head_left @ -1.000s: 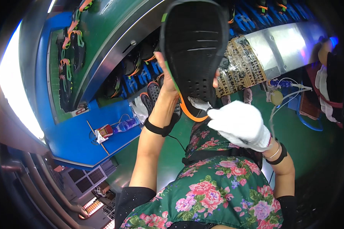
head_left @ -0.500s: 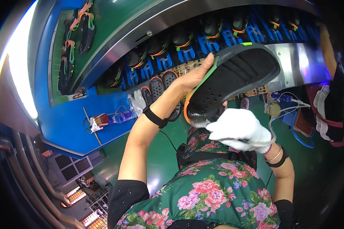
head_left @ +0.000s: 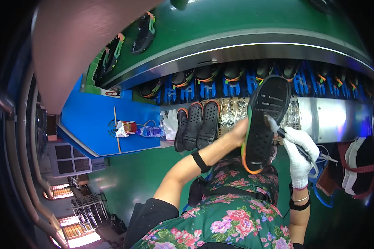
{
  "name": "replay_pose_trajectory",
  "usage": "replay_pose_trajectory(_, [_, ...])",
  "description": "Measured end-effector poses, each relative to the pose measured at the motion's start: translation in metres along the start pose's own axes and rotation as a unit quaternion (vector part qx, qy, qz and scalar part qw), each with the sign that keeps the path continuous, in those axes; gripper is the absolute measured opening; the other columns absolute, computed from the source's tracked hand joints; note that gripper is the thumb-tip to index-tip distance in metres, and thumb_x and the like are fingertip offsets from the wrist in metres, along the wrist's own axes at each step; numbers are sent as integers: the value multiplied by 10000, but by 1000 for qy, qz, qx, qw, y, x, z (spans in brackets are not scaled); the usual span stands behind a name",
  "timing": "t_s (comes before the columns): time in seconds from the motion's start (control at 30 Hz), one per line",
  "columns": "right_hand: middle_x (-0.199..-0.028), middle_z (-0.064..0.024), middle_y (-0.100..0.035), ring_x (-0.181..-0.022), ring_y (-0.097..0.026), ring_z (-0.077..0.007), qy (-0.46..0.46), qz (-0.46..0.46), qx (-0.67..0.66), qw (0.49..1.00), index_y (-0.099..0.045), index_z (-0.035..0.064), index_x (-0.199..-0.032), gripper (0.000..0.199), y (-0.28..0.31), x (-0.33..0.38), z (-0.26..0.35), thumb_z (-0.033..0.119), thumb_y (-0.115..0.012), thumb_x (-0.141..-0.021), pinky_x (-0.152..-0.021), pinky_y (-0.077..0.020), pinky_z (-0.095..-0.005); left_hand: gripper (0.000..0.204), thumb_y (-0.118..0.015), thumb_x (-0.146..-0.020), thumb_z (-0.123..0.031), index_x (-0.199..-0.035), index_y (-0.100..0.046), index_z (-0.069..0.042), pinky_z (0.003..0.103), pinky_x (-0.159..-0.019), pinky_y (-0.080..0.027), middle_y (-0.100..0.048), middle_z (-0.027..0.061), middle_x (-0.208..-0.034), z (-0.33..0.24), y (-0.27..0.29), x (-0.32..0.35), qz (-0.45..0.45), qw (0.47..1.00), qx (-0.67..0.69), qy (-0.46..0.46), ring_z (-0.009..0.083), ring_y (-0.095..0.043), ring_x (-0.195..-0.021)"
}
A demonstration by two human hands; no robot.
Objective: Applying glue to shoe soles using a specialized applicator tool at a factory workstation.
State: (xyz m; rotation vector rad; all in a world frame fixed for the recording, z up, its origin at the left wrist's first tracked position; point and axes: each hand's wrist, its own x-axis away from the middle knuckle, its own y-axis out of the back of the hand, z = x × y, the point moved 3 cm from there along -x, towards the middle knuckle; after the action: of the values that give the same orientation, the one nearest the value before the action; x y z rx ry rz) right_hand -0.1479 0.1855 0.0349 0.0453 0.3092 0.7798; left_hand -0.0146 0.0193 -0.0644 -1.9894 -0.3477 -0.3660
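The brush [head_left: 274, 125], grasped by the right grip [head_left: 300, 151], is moved up the sole [head_left: 259, 133], clasped by the left grip [head_left: 239, 132] and best kept steady.

Dark printing shows on the taped brown cardboard [head_left: 232, 111], but it's a blur, and no word comes through clean! Over to the blue table [head_left: 91, 120]: the small red packet [head_left: 130, 128] and the purple-blue bottle [head_left: 150, 131] sit too small in view for any lettering to be read!
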Motion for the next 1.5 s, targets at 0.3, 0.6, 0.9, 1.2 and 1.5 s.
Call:
replay_pose_trajectory(0.3, [-933,-142,-777,-844,-734,-252,75,68,101,990,-777,30,-935,196,5,0,24,-64,-810,-765,-783,-571,-340,406,-543,-1083,-250,-1426,-554,-35,485,-1044,-573,-631,175,-1385,26,-1,17,10,994,-102,-34,328,-668,-1206])
replay_pose_trajectory(0.6, [-933,-143,-780,-803,-728,-251,172,-17,81,982,-776,16,-935,183,1,0,39,-66,-805,-773,-732,-572,-340,901,-478,-973,-689,-1539,-439,11,694,-1019,-513,-548,279,-1482,-8,-61,47,201,899,387,26,501,-593,-1284])
replay_pose_trajectory(0.9, [-1069,-114,-789,-905,-732,-269,223,2,132,966,-802,60,-1066,312,12,-22,46,9,-814,-759,-784,-578,-362,1058,-541,-874,-828,-1611,-354,-92,597,-1199,-373,-455,199,-1595,37,-36,17,-49,990,128,-41,391,-482,-1437])
replay_pose_trajectory(1.2, [-1207,-116,-757,-1049,-711,-295,259,51,182,947,-763,90,-1226,446,2,-21,56,31,-780,-784,-883,-565,-399,779,-474,-1011,-650,-1590,-400,-133,545,-1207,-402,-514,164,-1556,61,-33,19,68,973,209,-76,362,-543,-1392])
replay_pose_trajectory(1.5, [-1181,-94,-760,-1054,-711,-285,206,40,170,963,-765,105,-1209,392,4,-17,48,67,-783,-819,-885,-565,-395,765,-469,-1020,-653,-1580,-415,-135,515,-1169,-457,-539,151,-1531,53,-32,19,65,975,192,-86,332,-570,-1368])
